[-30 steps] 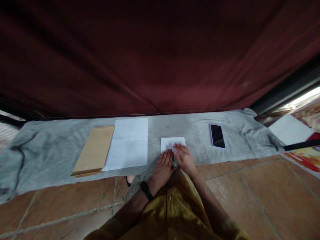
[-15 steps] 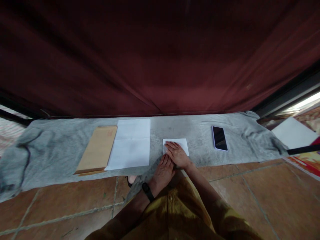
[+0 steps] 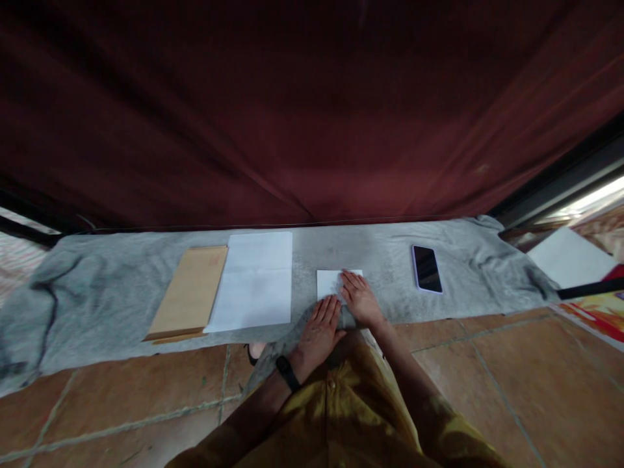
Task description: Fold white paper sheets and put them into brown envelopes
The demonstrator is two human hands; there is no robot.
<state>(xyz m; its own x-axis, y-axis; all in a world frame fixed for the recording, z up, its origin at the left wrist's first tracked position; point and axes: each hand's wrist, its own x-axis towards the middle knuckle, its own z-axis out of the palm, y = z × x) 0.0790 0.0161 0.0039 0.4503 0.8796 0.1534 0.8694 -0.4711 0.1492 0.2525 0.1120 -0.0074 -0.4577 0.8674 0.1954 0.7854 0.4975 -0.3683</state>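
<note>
A small folded white paper [image 3: 328,283] lies on a grey cloth [image 3: 97,305] spread over the floor. My left hand [image 3: 319,328], with a black band on its wrist, rests flat at the paper's near edge, fingers stretched out. My right hand [image 3: 359,299] lies flat on the right part of the paper, fingers together and extended. Neither hand grips anything.
A larger white sheet [image 3: 254,279] and a brown envelope [image 3: 189,292] lie to the left on the cloth. A black phone [image 3: 426,268] lies to the right. A dark red curtain [image 3: 292,110] hangs behind. Orange floor tiles [image 3: 511,383] are in front, more papers [image 3: 568,257] at far right.
My right hand slid left across the folded paper, then back to its right side. My left hand stayed at the near edge.
</note>
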